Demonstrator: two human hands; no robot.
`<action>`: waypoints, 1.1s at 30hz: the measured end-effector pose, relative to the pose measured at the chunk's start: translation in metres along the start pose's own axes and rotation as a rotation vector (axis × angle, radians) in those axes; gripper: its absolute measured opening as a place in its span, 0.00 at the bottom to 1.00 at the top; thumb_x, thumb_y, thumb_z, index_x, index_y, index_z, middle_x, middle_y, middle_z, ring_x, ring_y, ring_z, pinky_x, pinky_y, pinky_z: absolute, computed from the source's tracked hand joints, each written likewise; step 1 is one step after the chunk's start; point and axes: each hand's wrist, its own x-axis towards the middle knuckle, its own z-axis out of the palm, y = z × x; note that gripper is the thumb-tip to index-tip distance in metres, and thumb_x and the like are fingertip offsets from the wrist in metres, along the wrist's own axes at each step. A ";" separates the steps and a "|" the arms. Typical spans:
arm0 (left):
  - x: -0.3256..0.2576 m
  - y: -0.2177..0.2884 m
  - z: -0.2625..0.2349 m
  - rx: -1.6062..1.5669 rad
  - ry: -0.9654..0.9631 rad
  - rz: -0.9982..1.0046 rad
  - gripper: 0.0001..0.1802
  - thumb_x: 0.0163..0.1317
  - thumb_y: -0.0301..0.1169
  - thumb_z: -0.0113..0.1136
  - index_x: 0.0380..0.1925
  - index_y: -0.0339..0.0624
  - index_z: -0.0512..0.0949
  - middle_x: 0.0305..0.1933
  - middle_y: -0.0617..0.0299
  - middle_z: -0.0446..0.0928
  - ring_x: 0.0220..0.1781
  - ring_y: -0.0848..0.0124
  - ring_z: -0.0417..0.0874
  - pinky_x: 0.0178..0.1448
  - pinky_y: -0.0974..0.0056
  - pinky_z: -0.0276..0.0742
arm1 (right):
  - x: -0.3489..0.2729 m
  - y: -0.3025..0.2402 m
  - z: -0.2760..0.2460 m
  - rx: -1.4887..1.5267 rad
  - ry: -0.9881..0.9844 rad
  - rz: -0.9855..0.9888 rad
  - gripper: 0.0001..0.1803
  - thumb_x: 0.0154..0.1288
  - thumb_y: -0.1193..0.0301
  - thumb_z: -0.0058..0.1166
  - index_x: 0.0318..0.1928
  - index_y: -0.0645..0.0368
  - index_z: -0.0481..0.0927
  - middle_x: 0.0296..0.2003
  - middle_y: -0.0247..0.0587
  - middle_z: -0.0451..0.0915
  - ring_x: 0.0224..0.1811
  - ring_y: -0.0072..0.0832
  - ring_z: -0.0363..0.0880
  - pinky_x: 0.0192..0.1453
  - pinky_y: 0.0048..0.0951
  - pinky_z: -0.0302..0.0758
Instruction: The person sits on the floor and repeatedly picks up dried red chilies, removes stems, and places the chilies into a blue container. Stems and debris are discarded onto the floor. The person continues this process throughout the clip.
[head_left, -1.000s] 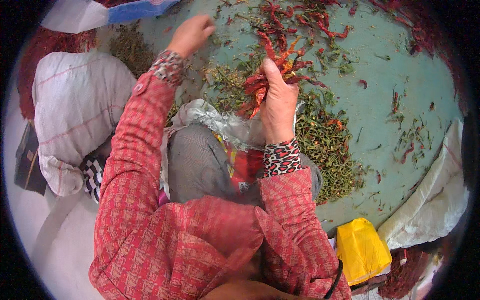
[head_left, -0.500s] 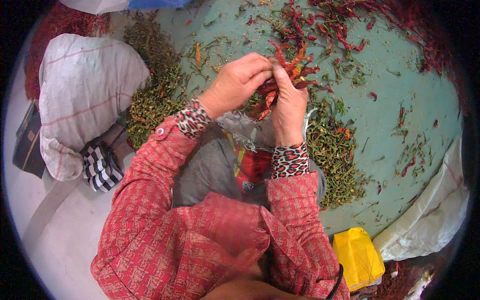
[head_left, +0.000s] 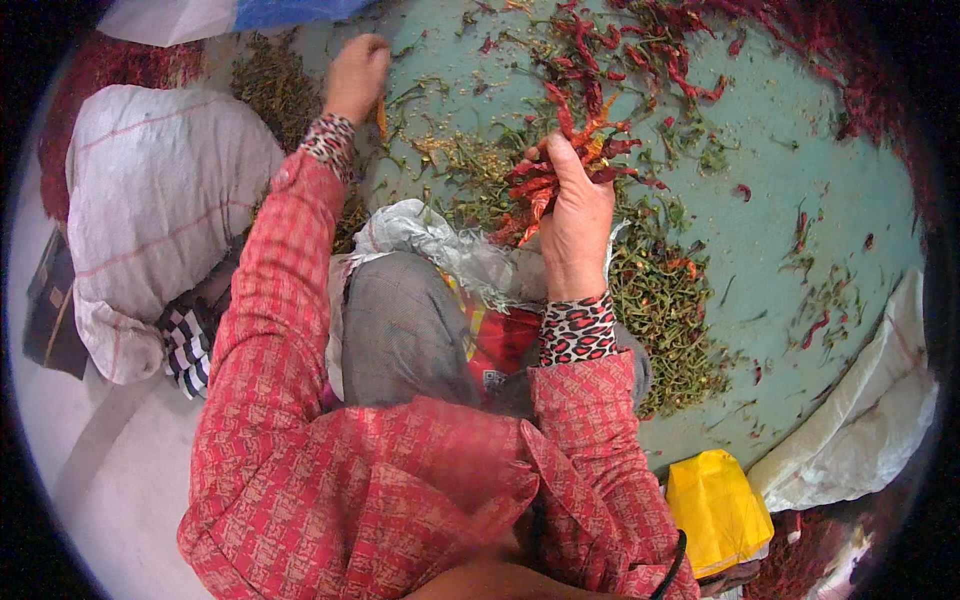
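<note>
My right hand [head_left: 577,220] grips a bunch of dried chili peppers [head_left: 598,140], red and orange, with the thumb pressed along them and tips fanning out above. Out to the far left, my left hand [head_left: 357,82] hangs over the edge of a pile of dry stems [head_left: 275,85]. Its fingers are curled in and slightly blurred; whatever they hold, if anything, is hidden. Below the bunch, torn white plastic sheeting [head_left: 405,225] lies across my knee. A heap of green chili stems [head_left: 665,330] spreads to the right of my right wrist.
Red dried chilies [head_left: 685,75] lie scattered over the green surface [head_left: 800,215] at the far side. A stuffed white sack [head_left: 165,180] stands at left, beside a black-and-white checked cloth [head_left: 187,350]. A yellow bag [head_left: 715,510] and white sheeting [head_left: 850,430] are near right.
My left hand has left the chili bunch and swung far out to the left. My right hand keeps the bunch in nearly the same place.
</note>
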 end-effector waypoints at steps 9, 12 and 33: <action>0.011 0.119 0.029 0.020 -0.049 0.192 0.09 0.58 0.34 0.51 0.32 0.40 0.73 0.33 0.51 0.75 0.38 0.53 0.77 0.40 0.54 0.73 | 0.000 0.001 0.000 -0.020 0.009 0.011 0.08 0.59 0.73 0.54 0.38 0.62 0.74 0.28 0.36 0.78 0.28 0.25 0.77 0.30 0.25 0.74; 0.005 0.099 0.028 -0.078 -0.119 0.205 0.09 0.57 0.33 0.53 0.33 0.38 0.74 0.35 0.50 0.76 0.37 0.53 0.78 0.41 0.57 0.74 | -0.007 -0.007 0.007 -0.069 0.010 0.065 0.08 0.60 0.70 0.55 0.37 0.61 0.75 0.26 0.35 0.77 0.24 0.23 0.75 0.25 0.23 0.70; -0.121 0.112 -0.035 -1.032 -0.700 -0.497 0.08 0.59 0.31 0.51 0.37 0.40 0.71 0.27 0.65 0.72 0.30 0.78 0.73 0.34 0.71 0.71 | 0.081 0.014 0.185 0.013 -0.480 0.007 0.17 0.67 0.67 0.42 0.49 0.69 0.69 0.41 0.43 0.74 0.41 0.29 0.74 0.46 0.26 0.73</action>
